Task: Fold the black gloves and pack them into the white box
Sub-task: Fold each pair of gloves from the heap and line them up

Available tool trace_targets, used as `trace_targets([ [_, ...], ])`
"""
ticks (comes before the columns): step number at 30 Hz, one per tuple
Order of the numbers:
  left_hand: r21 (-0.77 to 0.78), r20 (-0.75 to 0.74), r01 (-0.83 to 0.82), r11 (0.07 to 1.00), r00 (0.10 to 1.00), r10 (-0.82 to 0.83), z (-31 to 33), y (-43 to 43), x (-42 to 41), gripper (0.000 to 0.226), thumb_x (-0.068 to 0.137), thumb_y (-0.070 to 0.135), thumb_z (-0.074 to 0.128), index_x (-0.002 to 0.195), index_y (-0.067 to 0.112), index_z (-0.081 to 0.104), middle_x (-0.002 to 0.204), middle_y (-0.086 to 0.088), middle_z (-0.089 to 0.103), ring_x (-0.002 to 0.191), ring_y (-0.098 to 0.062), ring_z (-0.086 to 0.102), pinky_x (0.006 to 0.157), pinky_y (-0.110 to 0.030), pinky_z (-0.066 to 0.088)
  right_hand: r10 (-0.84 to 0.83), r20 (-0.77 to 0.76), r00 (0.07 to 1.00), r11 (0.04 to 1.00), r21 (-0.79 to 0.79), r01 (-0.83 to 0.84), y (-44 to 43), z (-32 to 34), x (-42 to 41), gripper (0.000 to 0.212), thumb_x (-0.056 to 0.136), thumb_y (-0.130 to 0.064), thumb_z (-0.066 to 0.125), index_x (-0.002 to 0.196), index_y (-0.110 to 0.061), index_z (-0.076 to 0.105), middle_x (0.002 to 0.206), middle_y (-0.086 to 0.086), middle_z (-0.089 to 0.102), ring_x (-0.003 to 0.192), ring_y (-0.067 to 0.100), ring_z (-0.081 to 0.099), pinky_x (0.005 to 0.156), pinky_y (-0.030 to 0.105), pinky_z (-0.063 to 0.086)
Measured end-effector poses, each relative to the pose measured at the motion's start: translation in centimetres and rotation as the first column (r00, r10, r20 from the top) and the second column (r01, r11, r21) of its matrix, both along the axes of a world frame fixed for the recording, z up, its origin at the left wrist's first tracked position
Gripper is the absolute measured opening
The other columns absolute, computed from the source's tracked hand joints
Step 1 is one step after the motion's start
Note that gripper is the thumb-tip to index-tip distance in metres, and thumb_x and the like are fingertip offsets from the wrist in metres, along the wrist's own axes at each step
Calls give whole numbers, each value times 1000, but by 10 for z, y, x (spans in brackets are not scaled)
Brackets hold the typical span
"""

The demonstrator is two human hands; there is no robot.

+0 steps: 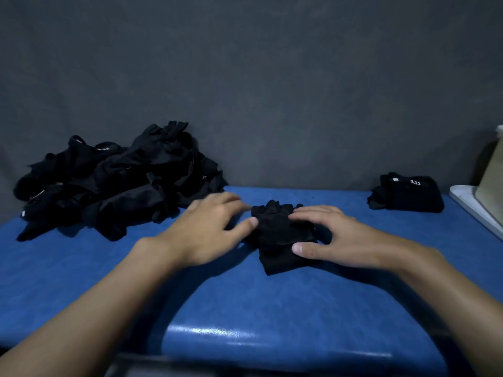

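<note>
While both grips rest on it, the black glove (280, 235) lies mid-bench (245, 308), directly between them.
- **Axis:** runs near to far, slightly tilted. Cuff end toward the person, finger ends toward the wall.
- **Right grip** (334, 238): spread flat. Fingers lie across the glove's far half; thumb presses its near right edge.
- **Left grip** (209, 229): open, blurred. Thumb tip touches the glove's left edge; fingers reach past it.
- **Judgement:** the fold likely goes along that axis, one end over the other, with the right grip as anchor.
- **White box** (471, 205): only an edge in frame at far right, so the right grip is the nearer one for packing.
- **Folded stack** (408, 194): near the box. White print reads "5.11", with a small white tag beside it.
- **Unfolded pile** (117, 180): far left. The white prints there are too blurred to read.
</note>
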State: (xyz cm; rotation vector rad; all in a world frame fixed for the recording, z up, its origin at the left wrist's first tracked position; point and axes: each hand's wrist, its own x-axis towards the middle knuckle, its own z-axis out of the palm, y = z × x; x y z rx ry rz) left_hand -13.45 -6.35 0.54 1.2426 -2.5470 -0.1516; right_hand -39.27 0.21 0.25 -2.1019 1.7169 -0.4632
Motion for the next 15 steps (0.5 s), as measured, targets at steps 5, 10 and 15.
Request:
trace_targets([
  [5, -56, 157, -201, 978, 966, 207, -4, -12, 18, 58, 96, 64, 23, 139, 37, 50, 154, -1, 32, 143, -23, 25, 115, -41, 25, 1, -29, 1000, 1000, -30, -2, -1, -1, 10, 62, 82, -62, 63, 138, -45, 45, 149, -24, 32, 143, -3, 14, 116, 31, 11],
  [10, 0, 255, -215, 977, 944, 208, -6, -11, 22, 60, 99, 59, 30, 144, 23, 45, 158, 6, 30, 146, -16, 23, 116, -42, 22, -6, -46, 999, 1000, -29, 5, -2, -1, 13, 60, 83, -61, 61, 138, -45, 45, 147, -24, 33, 143, -2, 15, 111, 28, 11],
  [15, -18, 230, -204, 979, 952, 202, -1, -5, 22, 58, 100, 55, 32, 141, 18, 49, 157, 9, 30, 144, -10, 27, 114, -41, 24, -21, -41, 999, 999, -35, 19, 0, -1, 14, 57, 84, -59, 61, 137, -43, 46, 137, -28, 35, 142, -1, 19, 119, 34, 14],
])
